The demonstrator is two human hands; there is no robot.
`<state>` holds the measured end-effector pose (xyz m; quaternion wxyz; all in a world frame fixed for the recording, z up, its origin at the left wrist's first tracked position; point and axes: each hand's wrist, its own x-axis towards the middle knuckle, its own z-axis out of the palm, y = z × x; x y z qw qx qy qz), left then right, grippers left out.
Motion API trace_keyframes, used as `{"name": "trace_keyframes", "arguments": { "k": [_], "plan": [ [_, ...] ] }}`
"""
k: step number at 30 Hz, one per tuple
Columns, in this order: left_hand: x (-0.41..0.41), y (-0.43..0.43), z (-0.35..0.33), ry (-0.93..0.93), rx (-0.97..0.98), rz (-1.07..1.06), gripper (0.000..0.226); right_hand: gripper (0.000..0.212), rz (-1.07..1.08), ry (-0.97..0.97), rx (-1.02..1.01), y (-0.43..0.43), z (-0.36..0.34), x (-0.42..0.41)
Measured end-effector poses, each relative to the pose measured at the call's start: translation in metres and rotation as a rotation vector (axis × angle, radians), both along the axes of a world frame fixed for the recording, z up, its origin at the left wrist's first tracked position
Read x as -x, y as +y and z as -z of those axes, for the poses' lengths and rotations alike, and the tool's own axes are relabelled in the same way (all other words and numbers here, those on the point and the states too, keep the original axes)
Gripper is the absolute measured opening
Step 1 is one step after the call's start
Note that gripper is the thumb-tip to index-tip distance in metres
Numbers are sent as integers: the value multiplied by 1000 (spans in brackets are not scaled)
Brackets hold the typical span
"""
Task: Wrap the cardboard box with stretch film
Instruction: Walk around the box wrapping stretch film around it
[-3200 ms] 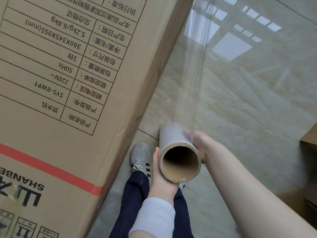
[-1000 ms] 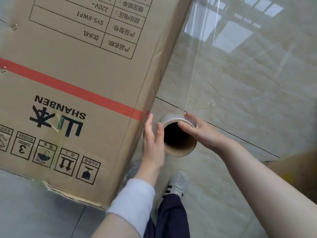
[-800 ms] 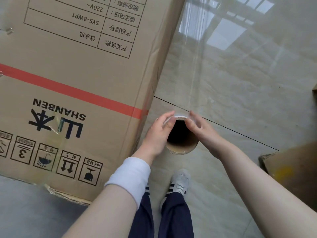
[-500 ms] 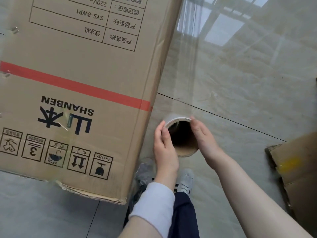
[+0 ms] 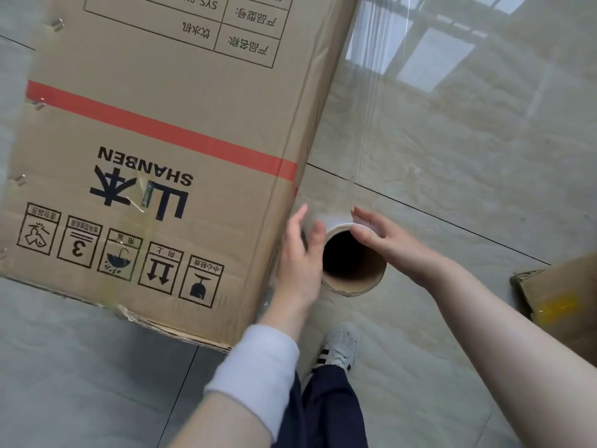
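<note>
Mid-wrap: roll is at the box corner, with film running off along the side.

The cardboard box (image 5: 161,124) is big brown corrugated board with a red stripe, black print and a ragged lower edge. It sits on a glossy stone-look tile floor (image 5: 484,176). The stretch film (image 5: 368,92) is a thin clear sheet, faintly streaked, leading away from the roll past the box's right face. The roll (image 5: 355,282) is just beside the box corner, its open brown paper core facing me. My left hand (image 5: 300,253) and right hand (image 5: 387,240) sandwich it with flat palms and near-straight fingers, not curled round it. My guess is that flat palms let the core spin and pay out, and that staying close to the corner keeps the film tight round the edge.
</note>
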<state>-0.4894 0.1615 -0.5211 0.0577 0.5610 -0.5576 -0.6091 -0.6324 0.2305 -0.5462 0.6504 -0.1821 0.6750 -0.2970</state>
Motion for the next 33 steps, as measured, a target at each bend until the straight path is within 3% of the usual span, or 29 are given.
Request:
{"name": "trace_keyframes", "arguments": {
  "k": [4,8,10,14,17,21,25,28,30,32,33],
  "plan": [
    [13,-19,20,77,-125,284,45,70,145,24,23,5,2,-10],
    [12,-6,21,20,32,228,35,84,541,3,27,25,-2,-52],
    [7,11,17,24,33,112,31,72,620,12,-3,28,-2,-64],
    [-9,50,-4,27,-42,-366,28,57,394,56,-40,28,-12,-56],
    [-9,79,-24,-11,-66,-630,32,98,159,32,-52,29,-20,-49],
    [-5,98,-21,-29,-144,-762,28,101,22,-60,-48,19,-12,-40],
    [-21,86,-8,-77,-198,-587,18,124,-88,19,-64,9,-4,-37],
    [-34,51,1,-142,-118,-320,22,131,-61,21,-36,8,-4,-43],
    [-40,29,6,4,-125,-94,33,113,27,-14,-28,12,-1,-48],
    [-43,18,12,107,-182,108,48,78,192,-55,0,22,-1,-55],
    [-44,17,13,122,-193,157,48,78,270,-39,-7,29,-1,-61]
  ]
}}
